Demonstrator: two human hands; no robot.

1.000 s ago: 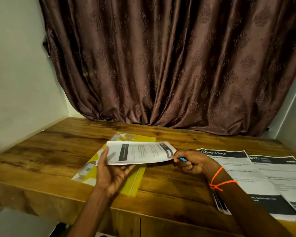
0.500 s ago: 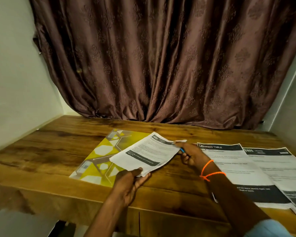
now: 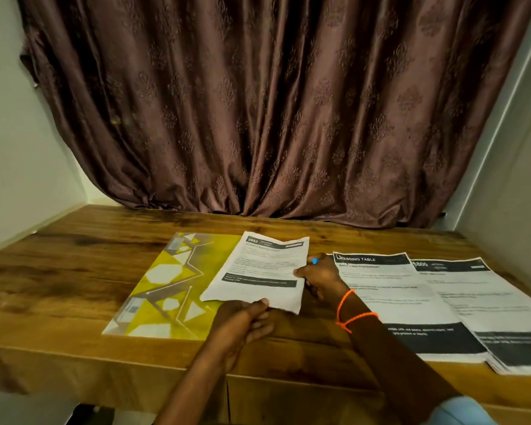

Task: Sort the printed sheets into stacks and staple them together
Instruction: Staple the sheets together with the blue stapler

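Note:
A printed sheet set headed "2652" (image 3: 264, 271) lies low over the wooden table (image 3: 74, 265), its left part over a yellow patterned folder (image 3: 169, 286). My left hand (image 3: 242, 323) pinches its near edge, thumb on top. My right hand (image 3: 319, 277) holds its right edge and also grips a small blue object (image 3: 314, 260), mostly hidden in the fist. Two more printed stacks lie to the right: one headed "DRESSING TABLE" (image 3: 390, 296) and one headed "5800" (image 3: 478, 302).
A brown curtain (image 3: 273, 102) hangs behind the table. White walls close in on the left (image 3: 19, 148) and right (image 3: 509, 167). Bare wood shows at the table's far left and along the back edge. An orange thread band (image 3: 350, 314) circles my right wrist.
The sheet set turned from sideways in the air to upright facing me and came down toward the table beside the folder. My left hand moved from its left edge to its near edge.

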